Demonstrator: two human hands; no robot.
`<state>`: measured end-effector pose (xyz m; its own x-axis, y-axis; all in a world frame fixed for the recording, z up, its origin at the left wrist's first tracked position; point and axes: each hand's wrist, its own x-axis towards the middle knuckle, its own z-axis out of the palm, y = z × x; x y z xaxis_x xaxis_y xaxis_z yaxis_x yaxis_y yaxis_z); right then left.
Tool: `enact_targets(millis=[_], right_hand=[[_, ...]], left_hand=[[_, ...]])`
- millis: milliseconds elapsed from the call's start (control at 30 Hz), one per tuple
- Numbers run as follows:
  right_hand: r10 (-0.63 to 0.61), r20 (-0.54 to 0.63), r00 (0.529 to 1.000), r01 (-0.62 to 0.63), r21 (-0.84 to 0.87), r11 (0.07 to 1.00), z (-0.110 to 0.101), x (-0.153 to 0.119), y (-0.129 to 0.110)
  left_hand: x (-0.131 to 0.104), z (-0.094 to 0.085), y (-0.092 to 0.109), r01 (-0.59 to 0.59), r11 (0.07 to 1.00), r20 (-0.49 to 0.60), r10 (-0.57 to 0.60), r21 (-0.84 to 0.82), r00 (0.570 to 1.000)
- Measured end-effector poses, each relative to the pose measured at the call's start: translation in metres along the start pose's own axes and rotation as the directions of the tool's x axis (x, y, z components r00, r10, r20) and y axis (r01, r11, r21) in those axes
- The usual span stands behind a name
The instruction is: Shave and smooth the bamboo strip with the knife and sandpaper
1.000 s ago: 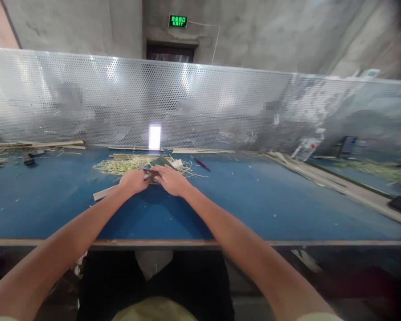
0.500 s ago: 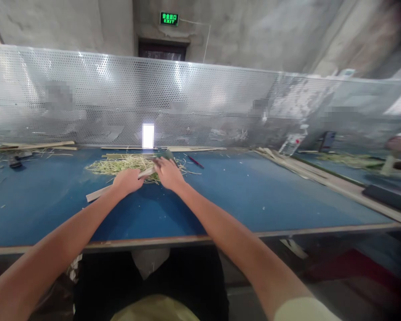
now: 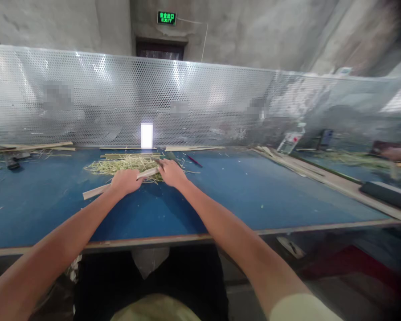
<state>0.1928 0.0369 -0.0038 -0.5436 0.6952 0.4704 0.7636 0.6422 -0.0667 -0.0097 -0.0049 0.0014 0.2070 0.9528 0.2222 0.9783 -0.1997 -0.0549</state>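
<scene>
A pale, flat bamboo-like strip (image 3: 95,192) slants over the blue table, its left end sticking out past my wrist. Closed around its middle is my left hand (image 3: 126,181). My right hand (image 3: 174,173) is at the strip's far right end, its fingers curled over a dark flat tool (image 3: 158,161) that is mostly hidden. What kind of tool it is I cannot make out. Beneath and behind both hands lies a heap of thin yellow-green shavings (image 3: 112,164).
The blue table (image 3: 227,200) ends at a perforated metal screen (image 3: 113,98). A dark red pen-like stick (image 3: 194,161) lies right of the shavings. Long strips (image 3: 297,167) and a plastic bottle (image 3: 291,140) are at the right, where another person's hand (image 3: 399,154) shows. A black object (image 3: 12,161) sits left.
My right hand has shifted slightly right and toward me along the strip, baring more of it between my hands. The left hand keeps its hold. The other person's hand has moved.
</scene>
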Motion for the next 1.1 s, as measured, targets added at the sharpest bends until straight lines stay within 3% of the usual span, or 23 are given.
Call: enact_targets(millis=[100, 233, 367, 533, 667, 800, 933, 1067, 1100], right_hand=[[-0.093, 0.023, 0.995, 0.092, 0.014, 0.996, -0.0009, 0.0, -0.0045], [-0.032, -0.061, 0.998, 0.031, -0.023, 0.999, -0.0038, 0.001, -0.0049], [-0.104, -0.046, 0.993, 0.104, -0.007, 0.995, -0.0042, 0.0009, 0.0005], [0.032, -0.133, 0.991, -0.037, -0.031, 0.999, -0.0004, 0.0013, -0.0005], [-0.144, -0.056, 0.988, 0.144, 0.0, 0.99, -0.001, 0.0021, -0.005], [0.085, -0.186, 0.979, -0.095, -0.044, 0.995, -0.0016, 0.0008, -0.0031], [-0.122, -0.043, 0.992, 0.122, -0.006, 0.993, -0.0026, -0.0019, 0.0014], [0.088, -0.117, 0.989, -0.091, -0.022, 0.996, -0.0051, -0.0032, 0.0042], [0.068, -0.103, 0.992, -0.07, -0.018, 0.997, -0.0057, -0.0038, 0.0041]], left_hand=[[-0.0015, -0.0023, 0.0007, -0.006, 1.0, -0.014, 0.006, 0.008, 1.0], [-0.0028, -0.0055, 0.0018, 0.008, 1.0, -0.043, -0.008, -0.001, 0.999], [-0.003, -0.0057, 0.0013, 0.014, 1.0, -0.065, -0.014, -0.008, 0.998], [-0.0022, -0.0045, 0.0005, 0.001, 1.0, -0.069, -0.002, -0.012, 0.998], [-0.0017, -0.0044, 0.0002, 0.01, 1.0, -0.079, -0.012, -0.017, 0.997], [-0.0021, -0.0047, 0.0009, 0.015, 1.0, -0.079, -0.016, -0.01, 0.997], [-0.0026, -0.0046, 0.0011, 0.004, 1.0, -0.086, -0.004, -0.001, 0.996], [-0.0024, -0.0037, 0.0004, 0.0, 1.0, -0.073, 0.0, -0.002, 0.997], [-0.0023, -0.0034, 0.0002, -0.002, 1.0, -0.079, 0.001, -0.001, 0.997]])
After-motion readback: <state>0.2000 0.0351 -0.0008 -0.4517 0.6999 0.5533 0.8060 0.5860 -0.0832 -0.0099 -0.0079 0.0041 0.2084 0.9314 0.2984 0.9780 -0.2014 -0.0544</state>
